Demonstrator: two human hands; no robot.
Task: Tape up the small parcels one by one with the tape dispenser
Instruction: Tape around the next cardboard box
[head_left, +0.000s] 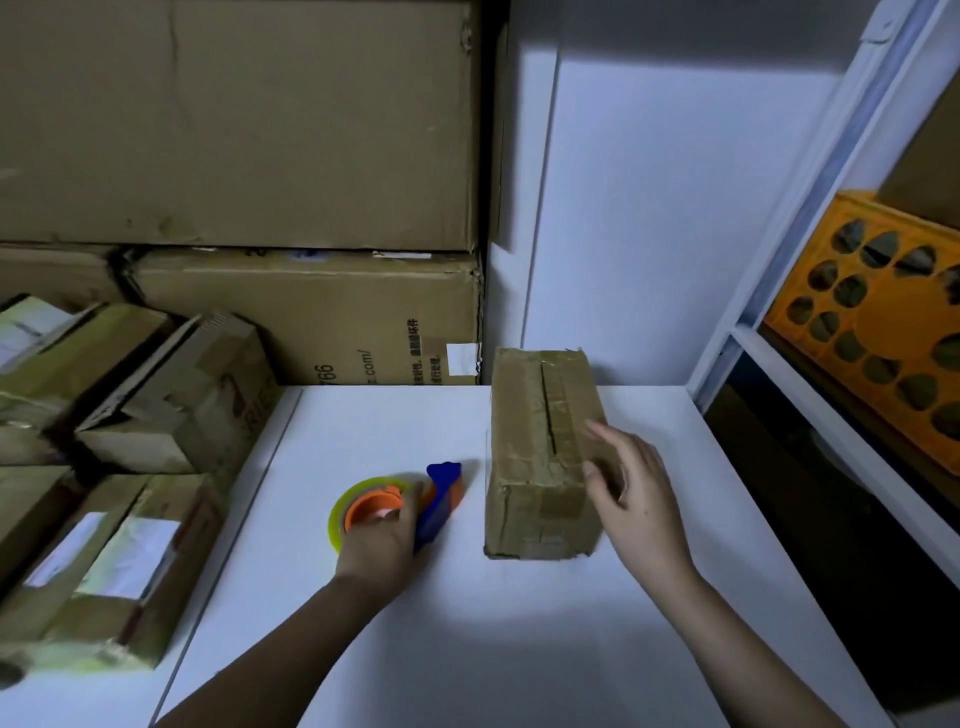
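- head view, white table (519, 649): bare surface nearest the camera; both forearms reach in over it from the bottom edge.
- left hand (382, 545): on the table left of centre, fingers curled over the tape dispenser (402, 501), holding it from the near side; individual fingertips mostly hidden behind the tool.
- tape dispenser: blue handle and front, orange hub, yellowish clear tape roll; lying on the table, just left of the parcel and apart from it.
- right hand (631, 493): against the right side of the parcel (543, 454), fingers straight and slightly spread, tips at the top right edge; cannot tell how firmly it touches.
- parcel: small brown cardboard box, long side running away from the camera, standing on the table right of centre; a dark slit shows along the seam on top, tape patches on the near end.
- small boxes (130, 467): several taped cardboard boxes with white labels, heaped left of the table.
- shelf frame (810, 249): white, at right; an orange crate (872, 317) with round cut-outs sits on it.
- large cartons (239, 156): stacked against the wall behind the table, the lower one printed with text and a white sticker.
- wall (649, 208): white, behind the parcel.
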